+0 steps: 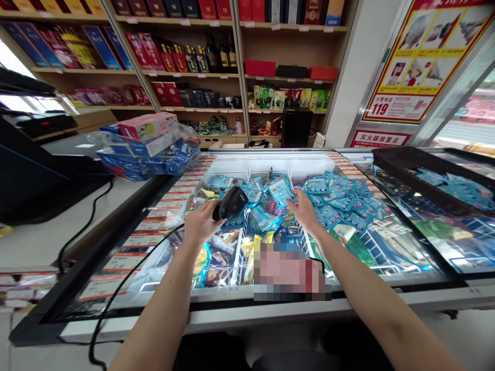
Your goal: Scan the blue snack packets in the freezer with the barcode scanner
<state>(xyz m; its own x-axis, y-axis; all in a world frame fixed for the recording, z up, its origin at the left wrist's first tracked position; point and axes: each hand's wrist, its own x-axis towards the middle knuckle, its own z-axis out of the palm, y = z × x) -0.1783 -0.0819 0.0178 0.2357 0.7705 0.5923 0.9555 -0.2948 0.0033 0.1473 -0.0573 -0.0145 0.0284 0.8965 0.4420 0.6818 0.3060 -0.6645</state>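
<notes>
My left hand (201, 220) is wrapped round a black barcode scanner (232, 202), whose head points right, over the chest freezer. From its handle a black cable (133, 268) runs down to the lower left. My right hand (303, 210) pinches the edge of a light-blue packet (280, 190) with a white printed label facing up. Scanner and packet are apart. Many similar blue packets (340, 198) lie heaped on the right, and more lie below and left of the held one. Wrapped ice creams (222, 247) in several colours sit in the wire baskets nearer me.
The freezer's dark frame (96, 314) runs along the front. Plastic-wrapped boxes (149, 141) are stacked at the back left beside a black monitor (27, 149). A black tray (436, 180) with blue packets rests on the right. Behind stand shelves (178, 76) of bottles and boxes.
</notes>
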